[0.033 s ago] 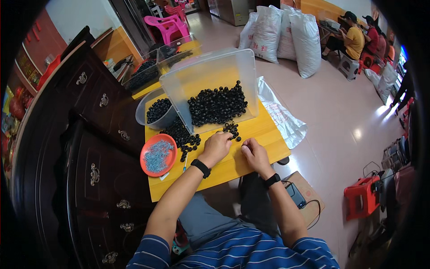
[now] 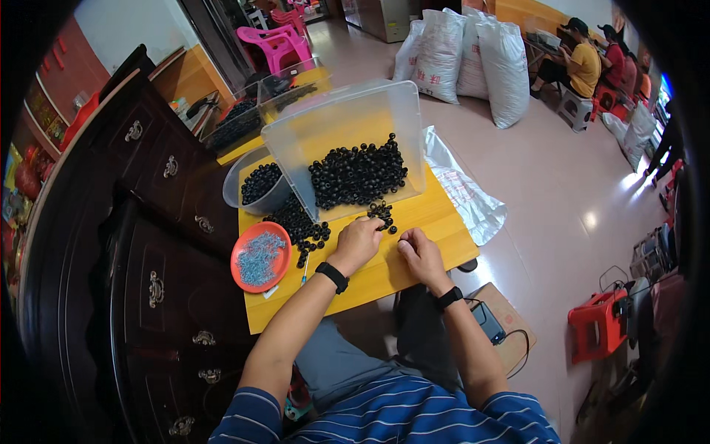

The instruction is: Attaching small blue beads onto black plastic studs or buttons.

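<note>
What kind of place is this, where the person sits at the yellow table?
Probably a small workshop for hand assembly or sorting. A clear tray holds many small black parts, large white sacks stand on the floor, and other people sit working at the back.

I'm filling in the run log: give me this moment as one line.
left hand: on black beads | right hand: on yellow table | clear bin: tilted, beads inside
</note>
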### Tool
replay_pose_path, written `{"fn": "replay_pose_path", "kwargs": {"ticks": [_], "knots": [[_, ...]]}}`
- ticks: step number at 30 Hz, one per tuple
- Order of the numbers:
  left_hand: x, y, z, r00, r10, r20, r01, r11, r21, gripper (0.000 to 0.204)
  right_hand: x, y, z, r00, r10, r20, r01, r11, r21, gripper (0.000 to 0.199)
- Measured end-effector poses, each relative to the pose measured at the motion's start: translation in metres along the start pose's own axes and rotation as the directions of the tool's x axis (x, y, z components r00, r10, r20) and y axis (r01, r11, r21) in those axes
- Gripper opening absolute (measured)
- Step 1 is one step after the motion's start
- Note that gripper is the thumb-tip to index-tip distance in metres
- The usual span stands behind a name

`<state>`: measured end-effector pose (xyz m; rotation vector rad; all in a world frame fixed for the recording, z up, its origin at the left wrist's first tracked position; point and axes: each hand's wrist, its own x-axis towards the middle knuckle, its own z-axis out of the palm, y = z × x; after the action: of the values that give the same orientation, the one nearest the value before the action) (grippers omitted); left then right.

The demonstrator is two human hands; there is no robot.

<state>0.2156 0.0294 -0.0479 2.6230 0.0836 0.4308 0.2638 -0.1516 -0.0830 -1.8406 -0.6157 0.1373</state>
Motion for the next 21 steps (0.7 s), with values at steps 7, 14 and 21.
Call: {"fn": "replay_pose_path", "kwargs": {"ticks": [7,14,21], "knots": [[0.008,-0.005,0.004,0.998,-0.043,0.046,0.038,0.994,0.100,0.018,0.003,0.014,-0.001,0.995,0.100,0.028,-0.104,0.963,0.247,0.017],[0.012,-0.010,0.009,1.000,0.001,0.024,-0.004,0.992,0.126,0.014,0.005,0.014,0.003,0.996,0.086,0.002,-0.085,0.985,0.149,0.020],[0.017,-0.003,0.015,0.999,-0.035,0.017,0.032,0.990,0.138,0.014,0.006,0.009,0.004,0.997,0.059,-0.040,-0.054,0.990,0.130,0.022]]}}
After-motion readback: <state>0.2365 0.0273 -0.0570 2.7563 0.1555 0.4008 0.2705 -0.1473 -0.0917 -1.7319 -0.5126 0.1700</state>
